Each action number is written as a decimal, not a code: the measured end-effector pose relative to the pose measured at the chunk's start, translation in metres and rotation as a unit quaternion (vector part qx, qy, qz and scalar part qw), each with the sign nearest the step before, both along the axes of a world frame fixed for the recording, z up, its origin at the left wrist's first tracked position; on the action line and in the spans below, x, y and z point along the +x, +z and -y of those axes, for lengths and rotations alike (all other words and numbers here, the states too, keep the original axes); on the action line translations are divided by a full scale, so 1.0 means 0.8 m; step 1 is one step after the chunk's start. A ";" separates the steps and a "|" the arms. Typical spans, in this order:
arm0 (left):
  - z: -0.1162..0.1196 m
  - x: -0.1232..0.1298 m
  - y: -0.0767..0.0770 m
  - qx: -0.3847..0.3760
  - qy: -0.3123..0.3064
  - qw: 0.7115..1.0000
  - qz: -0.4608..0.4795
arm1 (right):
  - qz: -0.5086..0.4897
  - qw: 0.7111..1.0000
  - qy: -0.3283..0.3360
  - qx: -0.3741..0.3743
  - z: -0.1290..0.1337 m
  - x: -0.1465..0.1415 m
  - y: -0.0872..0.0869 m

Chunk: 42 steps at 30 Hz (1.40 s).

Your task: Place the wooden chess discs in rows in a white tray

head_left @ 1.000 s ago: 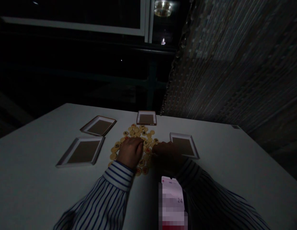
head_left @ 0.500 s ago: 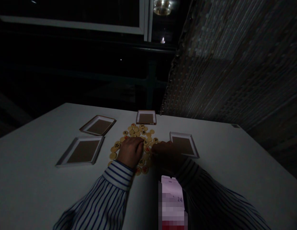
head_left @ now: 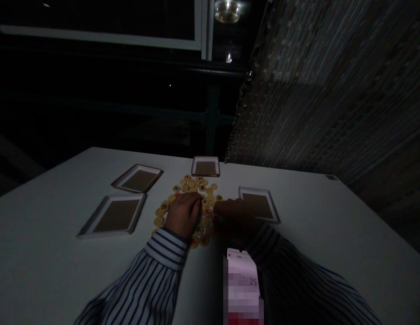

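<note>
Round wooden Chinese chess pieces, some with red or black characters and others plain, lie in a loose heap on the white table. My left hand rests over the left part of the heap, its fingers curled and pressed together. Whatever lies under that palm is hidden. At the heap's right edge, in deep shadow, is my right hand, also with bent, closed fingers. Its fingertips are among the pieces, and I cannot make out what they hold, if anything.
Shallow open boxes surround the heap: a near left box, a far left box, a back box and a right box. A lit phone lies below my right wrist. A bead curtain hangs behind the white table.
The view has shifted very slightly. The last digits visible on the phone screen have gone from 24 to 25. Both hands stay at nearly the same spots over the pieces.
</note>
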<state>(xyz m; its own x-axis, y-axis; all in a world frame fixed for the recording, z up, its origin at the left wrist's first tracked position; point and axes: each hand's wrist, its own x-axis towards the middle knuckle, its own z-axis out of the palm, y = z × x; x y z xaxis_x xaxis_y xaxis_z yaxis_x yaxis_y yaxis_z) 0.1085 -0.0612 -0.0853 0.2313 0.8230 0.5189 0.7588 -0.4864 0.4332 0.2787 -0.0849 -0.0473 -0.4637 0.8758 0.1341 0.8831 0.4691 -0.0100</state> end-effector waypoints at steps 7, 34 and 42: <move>0.002 0.001 0.004 0.019 0.021 0.999 0.013 | 0.012 1.000 -0.011 0.002 0.000 0.000 0.002; 0.014 0.017 0.010 -0.128 -0.027 0.971 0.198 | -0.116 0.980 0.063 0.151 -0.001 0.004 0.012; 0.013 0.018 0.013 -0.176 -0.026 0.951 0.254 | -0.137 0.977 0.071 0.145 -0.001 0.003 0.012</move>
<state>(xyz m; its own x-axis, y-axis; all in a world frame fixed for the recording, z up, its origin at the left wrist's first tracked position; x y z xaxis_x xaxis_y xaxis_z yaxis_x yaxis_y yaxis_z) 0.1227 -0.0716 -0.0750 0.0689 0.9608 0.2687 0.3875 -0.2740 0.8802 0.2815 -0.0841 -0.0379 -0.4900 0.7114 0.5037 0.7917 0.6051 -0.0844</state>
